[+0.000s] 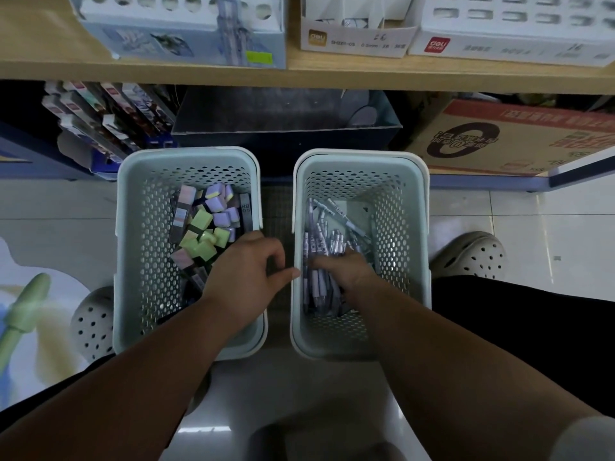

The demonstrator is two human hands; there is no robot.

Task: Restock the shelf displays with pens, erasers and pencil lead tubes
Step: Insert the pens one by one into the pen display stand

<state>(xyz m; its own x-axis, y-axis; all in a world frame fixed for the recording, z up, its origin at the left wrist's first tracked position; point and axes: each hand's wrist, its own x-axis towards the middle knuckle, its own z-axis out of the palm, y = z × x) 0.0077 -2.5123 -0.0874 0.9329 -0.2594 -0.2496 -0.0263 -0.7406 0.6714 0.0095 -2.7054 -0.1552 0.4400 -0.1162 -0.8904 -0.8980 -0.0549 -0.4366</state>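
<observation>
Two pale perforated baskets stand side by side on the floor. The left basket (133,227) holds green and purple erasers (206,227) and dark pencil lead tubes (245,211). The right basket (412,227) holds a heap of lilac pens (319,241). My left hand (246,271) hovers over the left basket's right rim, fingers loosely curled with nothing in them. My right hand (346,271) reaches down into the right basket, its fingers closing around a bunch of pens.
A wooden shelf (299,73) above carries a pen display box with round holes (186,28), a small white box (356,31) and a white slotted display box (512,28). Below it sit packaged pens (106,118), a dark blue box (286,128) and a cardboard carton (512,138). Grey clogs (472,254) flank the baskets.
</observation>
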